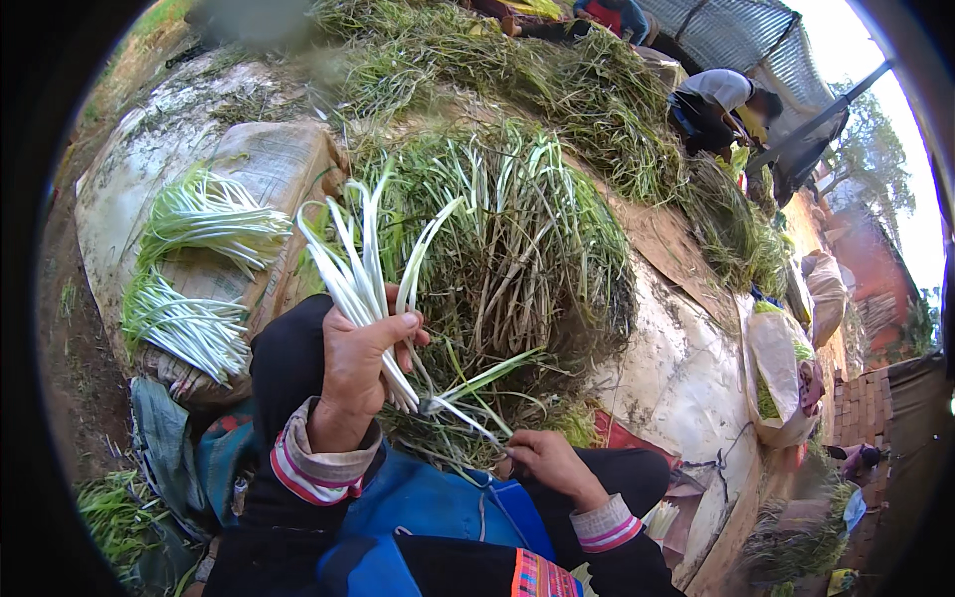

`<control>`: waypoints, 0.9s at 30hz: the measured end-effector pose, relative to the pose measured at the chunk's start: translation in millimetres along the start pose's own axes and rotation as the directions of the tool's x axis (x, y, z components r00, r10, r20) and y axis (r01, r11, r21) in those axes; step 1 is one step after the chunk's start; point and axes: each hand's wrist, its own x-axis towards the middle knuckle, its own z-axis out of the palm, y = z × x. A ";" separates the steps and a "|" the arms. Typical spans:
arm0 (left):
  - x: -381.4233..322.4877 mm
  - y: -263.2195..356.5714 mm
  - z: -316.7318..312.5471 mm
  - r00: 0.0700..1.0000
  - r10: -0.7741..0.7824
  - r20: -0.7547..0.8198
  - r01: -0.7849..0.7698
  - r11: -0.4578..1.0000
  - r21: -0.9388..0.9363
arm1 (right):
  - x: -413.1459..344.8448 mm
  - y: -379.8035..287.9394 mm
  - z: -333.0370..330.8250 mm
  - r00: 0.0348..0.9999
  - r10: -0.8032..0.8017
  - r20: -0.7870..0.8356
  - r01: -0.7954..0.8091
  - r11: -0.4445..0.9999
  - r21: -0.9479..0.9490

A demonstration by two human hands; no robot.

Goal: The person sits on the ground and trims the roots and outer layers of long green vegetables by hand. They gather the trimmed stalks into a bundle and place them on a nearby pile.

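Observation:
My left hand [365, 351] is closed around a bundle of long white vegetable stalks [345, 280], whose curved tops fan out above the fist. Low at centre right, my right hand [550, 460] pinches the end of a thin stalk [470, 419] with some green leaves. That stalk slants from below the bundle, across my lap. Just beyond both hands lies a big heap of untrimmed stalks [515, 254] with green leaves and brown, withered parts. To the left, two piles of cleaned white stalks [224, 216] rest on a sack-covered block [280, 153].
A pale ground sheet [664, 358] spreads under the heap. Cut greens [634, 112] form a long bank behind it. One person [712, 104] bends over at upper right, another sits at the top. Filled sacks [776, 366] stand at the right.

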 end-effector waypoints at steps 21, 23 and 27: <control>3.3 -7.5 -1.2 0.990 -0.142 -0.024 0.139 0.984 -0.107 | 34.9 -45.8 43.5 0.933 -0.273 -0.234 0.321 0.925 0.201; 0.6 -9.9 -0.4 0.994 -0.103 -0.039 0.099 0.990 -0.095 | 42.1 -44.6 53.0 0.976 -0.194 -0.096 0.215 0.824 0.524; -9.2 -21.5 3.1 0.983 -0.180 -0.027 0.181 0.982 0.045 | 51.1 -47.9 48.7 0.984 -0.128 -0.127 0.175 0.840 0.513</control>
